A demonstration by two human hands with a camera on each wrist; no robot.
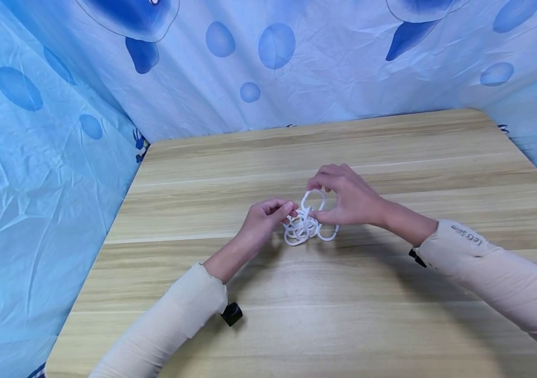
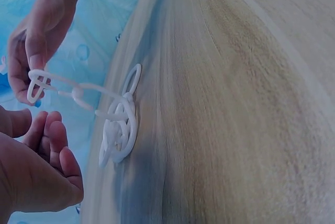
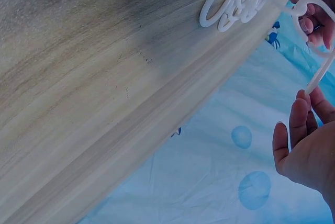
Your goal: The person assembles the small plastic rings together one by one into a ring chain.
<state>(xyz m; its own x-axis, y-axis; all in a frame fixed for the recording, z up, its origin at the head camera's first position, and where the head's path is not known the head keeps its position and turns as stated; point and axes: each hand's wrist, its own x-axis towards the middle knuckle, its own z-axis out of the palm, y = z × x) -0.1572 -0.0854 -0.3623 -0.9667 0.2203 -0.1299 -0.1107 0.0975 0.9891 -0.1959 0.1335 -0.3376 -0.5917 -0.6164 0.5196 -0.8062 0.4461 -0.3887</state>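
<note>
Several white C-shaped plastic rings are linked into a chain, most of it piled [image 1: 302, 227] on the wooden table between the hands. My right hand [image 1: 353, 197] pinches one end ring [image 3: 319, 75] between thumb and fingertips, holding it above the pile. From that ring, linked rings [image 2: 94, 86] slope down to the heap. Close by on the left, my left hand [image 1: 260, 220] has its fingers loosely bent. In the left wrist view a gap shows between its thumb and fingers, with nothing seen in it. Where the rings in the heap cross is hard to make out.
A wood-grain table [image 1: 268, 325] lies under both forearms. Blue patterned sheeting [image 1: 183, 94] hangs behind the table and along its left and right sides. Pale sleeves [image 1: 174, 310] cover both forearms, and a small black device [image 1: 232, 314] sits under the left one.
</note>
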